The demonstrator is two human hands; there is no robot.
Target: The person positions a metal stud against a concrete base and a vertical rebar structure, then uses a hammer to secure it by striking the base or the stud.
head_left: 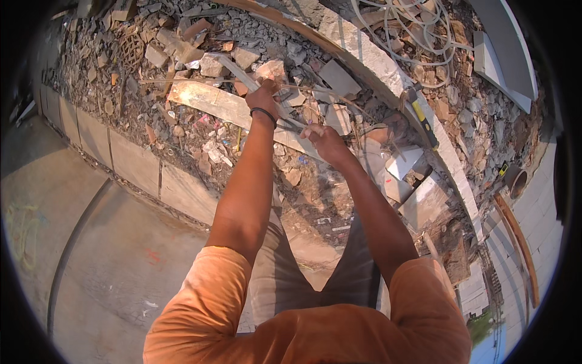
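Note:
My left hand, with a dark band on the wrist, is closed around a pale, narrow flat strip above the rubble. The strip slants from the upper left down toward my right hand. My right fingers are bent and pressed together by its lower end; the exact grip there is hard to make out. Beneath my hands lies a pale, worn plank, partly hidden by my left arm. A thin stick crosses the rubble beside my left hand.
Broken bricks and concrete cover the ground ahead. To the right runs a long pale beam bearing a yellow-and-black tool. Beyond it are coiled whitish tubing and a white panel. A low block edging borders pavement at left.

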